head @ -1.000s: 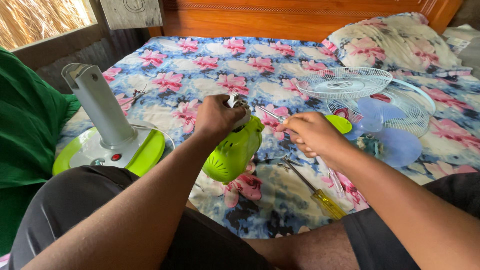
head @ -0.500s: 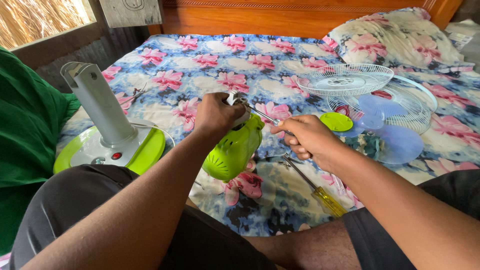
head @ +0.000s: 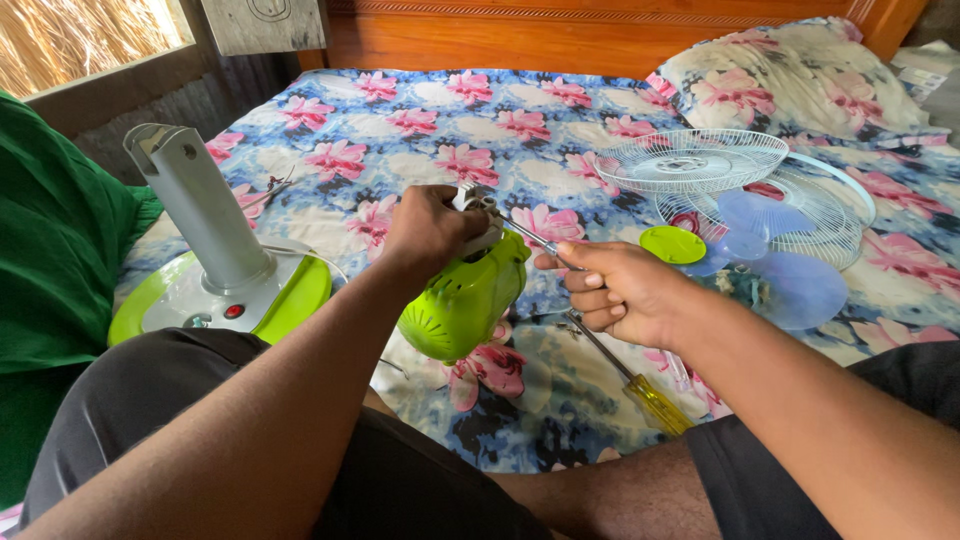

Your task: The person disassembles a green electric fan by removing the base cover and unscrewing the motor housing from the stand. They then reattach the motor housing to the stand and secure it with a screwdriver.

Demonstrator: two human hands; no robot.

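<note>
My left hand (head: 430, 232) grips the top of a lime-green fan motor housing (head: 465, 300), held over the flowered bedsheet (head: 420, 130). My right hand (head: 620, 290) holds a thin metal tool (head: 525, 232) whose tip reaches the grey metal part at the top of the housing. A second screwdriver with a yellow handle (head: 655, 400) lies on the sheet just below my right wrist. My legs in dark shorts fill the bottom of the view.
A grey fan stand on a green and white base (head: 225, 290) sits at the left. White wire fan guards (head: 700, 160), a translucent blue blade (head: 790, 285) and a small green cap (head: 672, 244) lie at the right. A flowered pillow (head: 800, 80) and a wooden headboard (head: 560, 35) are behind.
My right hand has shifted slightly toward me and to the left, keeping the thin tool at the top of the housing. My left hand and the green housing stay in place.
</note>
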